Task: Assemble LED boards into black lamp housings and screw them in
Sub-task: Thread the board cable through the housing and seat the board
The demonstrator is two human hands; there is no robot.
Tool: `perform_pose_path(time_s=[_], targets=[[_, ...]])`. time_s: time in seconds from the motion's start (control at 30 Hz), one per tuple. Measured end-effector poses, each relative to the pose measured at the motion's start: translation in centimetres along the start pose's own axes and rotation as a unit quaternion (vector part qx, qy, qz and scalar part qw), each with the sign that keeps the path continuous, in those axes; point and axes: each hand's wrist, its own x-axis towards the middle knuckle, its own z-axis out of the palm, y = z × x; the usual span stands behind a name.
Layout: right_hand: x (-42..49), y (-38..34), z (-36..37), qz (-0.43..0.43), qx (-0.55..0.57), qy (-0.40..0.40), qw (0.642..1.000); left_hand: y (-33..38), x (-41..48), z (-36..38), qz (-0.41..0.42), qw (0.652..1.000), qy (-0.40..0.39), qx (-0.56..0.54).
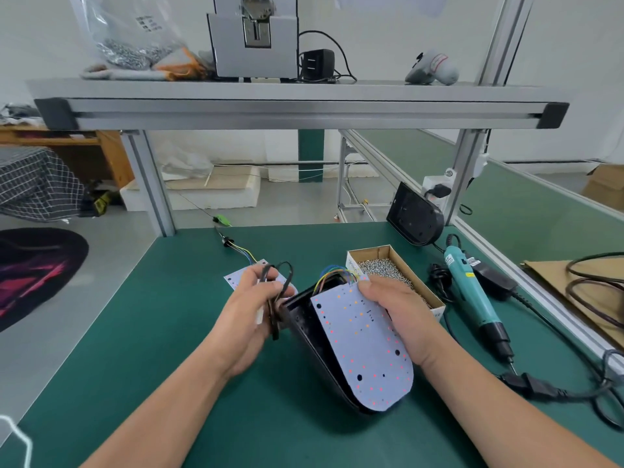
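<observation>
Right hand (395, 319) pinches one LED board (361, 349) on one housing (309, 332); left hand (253, 312) grips one cable (272, 314)

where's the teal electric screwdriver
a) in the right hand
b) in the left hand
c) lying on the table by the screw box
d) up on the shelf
c: the teal screwdriver lies on the green table, just right of the box of screws.

— Light level, source?
— Bright, diffuse, from above; faint soft-edged shadows on table (152, 349).
— Exposure?
— Even. LED board (364, 346) crisp, dots legible; back wall (574, 45) near white-out.
— Lens artefacts?
— Heavy wide-angle distortion: shelf rail (304, 111) bowed, frame posts (150, 184) leaning. Softening toward corners.
</observation>
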Motion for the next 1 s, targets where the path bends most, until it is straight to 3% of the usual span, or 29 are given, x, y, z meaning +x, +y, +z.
perform_pose_path(time_s=[0.23,0.4,0.7,0.83,1.0], targets=[[0.2,-0.1,-0.3,0.0,-0.074,-0.011,0.997,0.9,-0.5,-2.5,0.004,0.983,-0.124,0.138],[0.3,0.0,-0.2,-0.01,-0.14,0.005,0.99,1.7,-0.4,-3.8,0.018,0.952,-0.202,0.23],[0.2,-1.3,-0.5,-0.018,-0.242,-0.032,0.97,1.8,-0.4,-5.0,0.053,0.938,-0.114,0.322],[0.3,-1.4,-0.8,-0.038,-0.356,-0.016,0.933,1.7,-0.3,-5.0,0.052,0.928,-0.095,0.356],[0.1,-2.6,-0.4,-0.092,-0.551,-0.041,0.829,1.5,-0.2,-4.8,0.081,0.927,-0.088,0.355]])
